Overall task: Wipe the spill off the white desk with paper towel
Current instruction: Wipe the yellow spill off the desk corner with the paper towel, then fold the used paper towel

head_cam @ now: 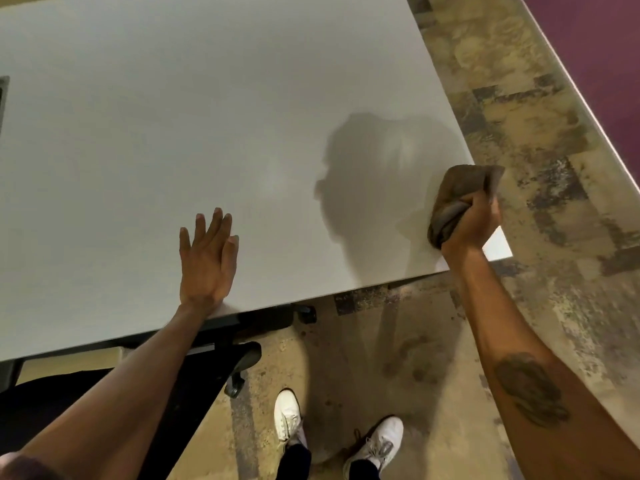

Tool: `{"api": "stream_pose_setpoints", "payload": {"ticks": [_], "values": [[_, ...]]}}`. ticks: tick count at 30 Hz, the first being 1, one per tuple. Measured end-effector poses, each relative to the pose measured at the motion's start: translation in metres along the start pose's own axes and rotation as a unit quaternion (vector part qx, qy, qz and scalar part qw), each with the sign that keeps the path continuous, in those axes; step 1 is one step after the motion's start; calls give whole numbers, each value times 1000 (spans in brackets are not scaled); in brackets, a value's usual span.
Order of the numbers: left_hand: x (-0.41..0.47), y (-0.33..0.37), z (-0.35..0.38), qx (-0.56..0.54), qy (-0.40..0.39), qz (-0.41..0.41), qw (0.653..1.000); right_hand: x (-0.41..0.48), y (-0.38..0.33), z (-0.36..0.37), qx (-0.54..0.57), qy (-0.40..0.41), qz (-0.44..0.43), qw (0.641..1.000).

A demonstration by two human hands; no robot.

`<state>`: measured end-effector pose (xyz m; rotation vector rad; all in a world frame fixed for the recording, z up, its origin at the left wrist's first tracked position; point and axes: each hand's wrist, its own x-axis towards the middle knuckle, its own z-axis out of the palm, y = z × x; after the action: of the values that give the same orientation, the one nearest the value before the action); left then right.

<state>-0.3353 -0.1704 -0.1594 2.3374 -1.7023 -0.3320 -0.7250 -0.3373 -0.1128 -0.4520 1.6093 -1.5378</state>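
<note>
The white desk (173, 116) fills the upper left of the head view. My left hand (207, 254) lies flat on it near the front edge, fingers spread, holding nothing. My right hand (474, 225) grips a crumpled brown paper towel (457, 192) at the desk's near right corner, with the wad pressed against the surface by the right edge. I see no distinct spill on the desk; a faint sheen shows to the left of the towel, under my head's shadow.
A black office chair (239, 362) with castors sits under the desk's front edge. Patterned tan carpet (519, 116) lies right of the desk. A purple surface with a pale edge (595, 46) runs along the far right. My white shoes (287, 417) stand below.
</note>
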Motion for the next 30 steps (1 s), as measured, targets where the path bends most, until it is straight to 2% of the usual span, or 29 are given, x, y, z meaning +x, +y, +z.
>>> {"api": "stream_pose_setpoints", "payload": {"ticks": [5, 8, 11, 15, 19, 23, 30], "values": [[2, 0, 0, 5, -10, -10, 1000, 6, -7, 34, -61, -145, 64, 986], [2, 2, -2, 9, -11, -9, 1000, 5, -3, 57, -105, -205, 112, 967], [2, 3, -4, 6, -9, -9, 1000, -7, 5, 77, -108, -290, 150, 939], [2, 4, -3, -5, -8, -10, 1000, -40, 13, 97, -126, -366, 187, 903], [2, 1, -2, -14, -6, -5, 1000, -86, 23, 108, -172, -462, 213, 844], [3, 1, -3, -18, -3, -1, 1000, -121, 33, 113, -235, -477, 166, 831], [3, 0, -3, -20, -12, 3, 1000, -159, 51, 101, -259, -540, 216, 771]]}}
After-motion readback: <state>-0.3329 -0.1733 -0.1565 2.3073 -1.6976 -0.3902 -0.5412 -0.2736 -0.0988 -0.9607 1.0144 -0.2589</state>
